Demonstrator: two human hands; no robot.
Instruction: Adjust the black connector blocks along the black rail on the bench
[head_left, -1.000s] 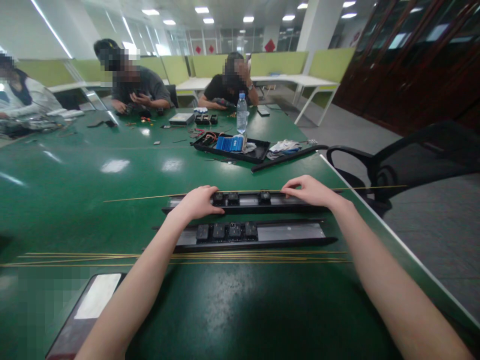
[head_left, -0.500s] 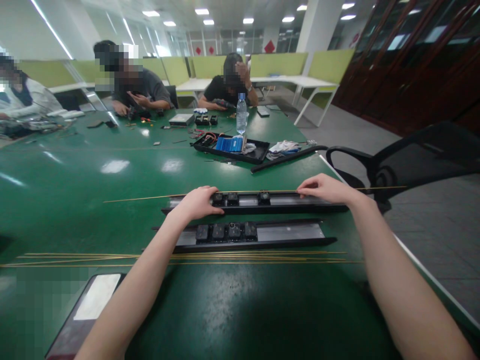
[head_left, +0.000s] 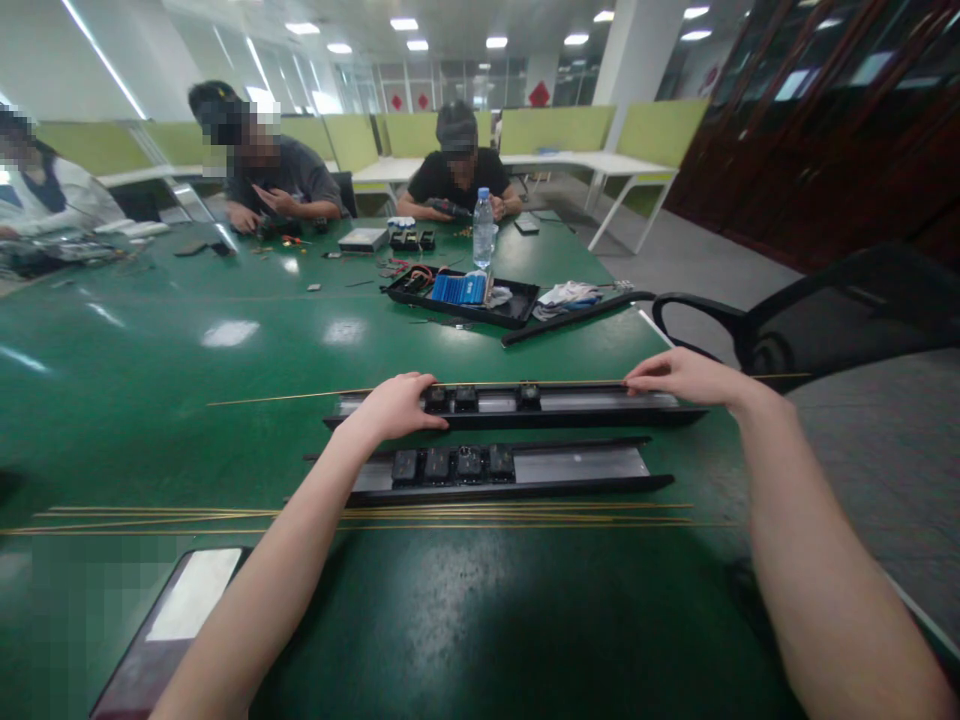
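My left hand (head_left: pixel 401 405) spans the far black channel rail (head_left: pixel 577 419), thumb on its front wall and fingers at its back edge. Small black blocks (head_left: pixel 529 398) sit inside that rail, to the right of the hand. A thin brass-coloured rod (head_left: pixel 289 399) lies along the rail's back edge and sticks out past both ends. Near the rail's right end, my right hand (head_left: pixel 675 378) pinches at the rod with thumb and fingertips. Closer to me is a second black channel rail (head_left: pixel 585 487), holding several black blocks (head_left: pixel 469 463) side by side.
Several more brass-coloured rods (head_left: pixel 525 514) lie in front of the rails. A dark device (head_left: pixel 127 680) with a white label sits at lower left. Beyond are a black tray (head_left: pixel 517 310), a water bottle (head_left: pixel 482 230) and a black strip (head_left: pixel 577 318). People work across the table.
My right hand has slid to the right along the rod, while my left hand stays put. Across the table, a person has lowered a hand from their head.
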